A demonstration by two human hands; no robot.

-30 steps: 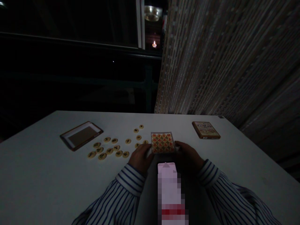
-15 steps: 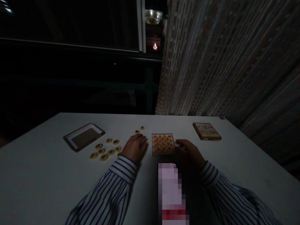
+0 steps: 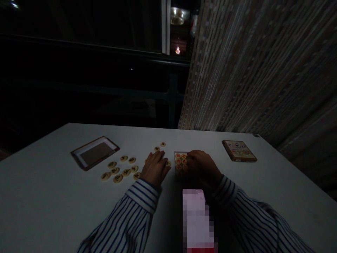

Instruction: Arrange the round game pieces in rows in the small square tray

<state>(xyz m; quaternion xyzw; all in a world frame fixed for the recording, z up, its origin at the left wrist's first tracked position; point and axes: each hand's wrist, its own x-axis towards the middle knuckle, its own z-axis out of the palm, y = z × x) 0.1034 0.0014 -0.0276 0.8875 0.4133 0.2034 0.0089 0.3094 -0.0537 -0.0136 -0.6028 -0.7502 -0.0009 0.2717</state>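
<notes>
My left hand [image 3: 155, 168] lies palm down on the white table, fingers stretched and slightly apart. One Chinese chess piece [image 3: 168, 163] shows beside its fingertips, with another partly covered on its left. My right hand [image 3: 204, 167] reaches over the right half of a clear box [image 3: 176, 177] of red-marked chess pieces [image 3: 178, 161], its fingers bent down onto them. Those fingertips are in shadow, so what they grip, if anything, is hidden. Several black-marked pieces [image 3: 126, 172] lie loose left of my left hand.
An open brown-edged case [image 3: 79, 163] sits at the far left. A closed printed box [image 3: 240, 151] lies at the right. Nearest me is a lit phone [image 3: 196, 218], partly blurred out. A string curtain [image 3: 223, 88] hangs behind the table [image 3: 47, 196].
My right hand has moved left from the box's right edge to over its pieces. The left hand has shifted slightly, and the whole view has turned a little.
</notes>
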